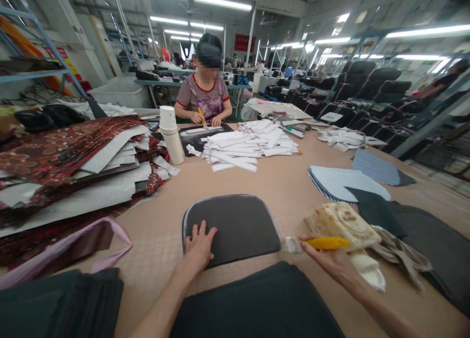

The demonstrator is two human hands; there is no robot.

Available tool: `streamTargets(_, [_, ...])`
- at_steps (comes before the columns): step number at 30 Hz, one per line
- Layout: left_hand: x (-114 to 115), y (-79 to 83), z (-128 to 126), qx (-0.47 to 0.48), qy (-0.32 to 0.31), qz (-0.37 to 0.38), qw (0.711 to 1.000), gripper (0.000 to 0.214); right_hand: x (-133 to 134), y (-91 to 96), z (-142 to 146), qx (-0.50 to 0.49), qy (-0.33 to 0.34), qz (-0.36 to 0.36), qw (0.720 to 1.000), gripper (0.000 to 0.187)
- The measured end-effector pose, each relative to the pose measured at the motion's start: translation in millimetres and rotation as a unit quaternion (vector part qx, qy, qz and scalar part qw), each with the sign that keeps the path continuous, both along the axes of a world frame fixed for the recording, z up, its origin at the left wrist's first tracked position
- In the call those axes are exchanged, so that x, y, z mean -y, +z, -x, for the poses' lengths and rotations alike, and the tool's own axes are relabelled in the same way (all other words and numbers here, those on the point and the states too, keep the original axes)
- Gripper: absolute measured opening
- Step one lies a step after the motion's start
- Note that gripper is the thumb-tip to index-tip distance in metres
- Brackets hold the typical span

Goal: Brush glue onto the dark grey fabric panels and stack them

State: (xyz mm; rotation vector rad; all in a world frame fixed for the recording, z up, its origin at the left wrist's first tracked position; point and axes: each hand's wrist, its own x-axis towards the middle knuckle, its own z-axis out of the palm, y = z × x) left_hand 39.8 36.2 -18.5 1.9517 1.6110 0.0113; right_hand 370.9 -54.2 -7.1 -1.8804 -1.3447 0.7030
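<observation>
My left hand (200,245) lies with fingers spread on a dark grey panel (238,225) with rounded upper corners. A pale strip runs along the panel's left and top edges. In my right hand (326,257) is a glue brush (325,242) with a yellow handle. Its whitish bristles are by the panel's lower right corner; I cannot tell whether they touch it. Just behind that hand stands a crusted, cream-coloured container (341,225). Nearest me on the table is a dark green fabric piece (253,304).
Stacked patterned sheets (73,157) rise at the left, with dark folded fabric (58,304) below. Paper cups (172,142) stand near a pile of white strips (249,142). Across the table a co-worker (205,91) holds a yellow brush. Striped pieces (341,181) lie at the right.
</observation>
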Motion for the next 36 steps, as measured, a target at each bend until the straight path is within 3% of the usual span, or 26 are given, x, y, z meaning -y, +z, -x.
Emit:
streamTargets(3, [-4, 4.5, 16, 0.083, 0.005, -0.001, 0.997, 0.050, -15, 42.4, 21, 0.022, -0.011, -0.003, 1.000, 0.034])
streamTargets(5, [-6, 4.9, 33, 0.142, 0.022, 0.000, 0.990, 0.042, -32, 63.5, 47, -0.013, 0.045, 0.025, 0.999, 0.038])
streamTargets(7, [-6, 1.4, 50, 0.189, 0.052, 0.017, 0.980, 0.044, -46, 70.6, 84, -0.081, 0.121, 0.058, 0.988, 0.037])
streamTargets(9, [-4, -5.2, 62, 0.228, 0.080, 0.043, 0.969, 0.048, -54, 63.4, 128, -0.156, 0.184, 0.087, 0.967, 0.035])
streamTargets(12, [-1, -16.2, 71, 0.284, 0.102, 0.072, 0.951, 0.054, -57, 36.7, 192, -0.227, 0.243, 0.105, 0.937, 0.028])
streamTargets(16, [0, -26.0, 73, 0.328, 0.112, 0.076, 0.935, 0.055, -59, 3.1, 233, -0.236, 0.277, 0.128, 0.923, 0.021])
streamTargets(19, [1, -29.6, 74, 0.332, 0.110, 0.062, 0.935, 0.053, -59, -5.1, 226, -0.168, 0.276, 0.112, 0.940, 0.018])
streamTargets(22, [3, -29.4, 74, 0.323, 0.103, 0.040, 0.940, 0.052, -58, -1.5, 213, -0.129, 0.252, 0.082, 0.956, 0.020])
streamTargets(28, [5, -26.4, 67, 0.269, 0.092, -0.004, 0.959, 0.049, -63, -2.0, 221, -0.121, 0.277, 0.093, 0.949, 0.023])
streamTargets(30, [4, -28.5, 63, 0.248, 0.088, -0.013, 0.965, 0.050, -65, -7.0, 212, -0.095, 0.268, 0.099, 0.953, 0.021])
streamTargets(33, [3, -32.5, 61, 0.219, 0.081, -0.023, 0.972, 0.050, -64, -14.0, 163, -0.069, 0.235, 0.099, 0.965, 0.021])
streamTargets(36, [1, -30.6, 61, 0.183, 0.067, -0.025, 0.981, 0.050, -58, -15.9, 87, -0.010, 0.178, 0.129, 0.976, 0.026])
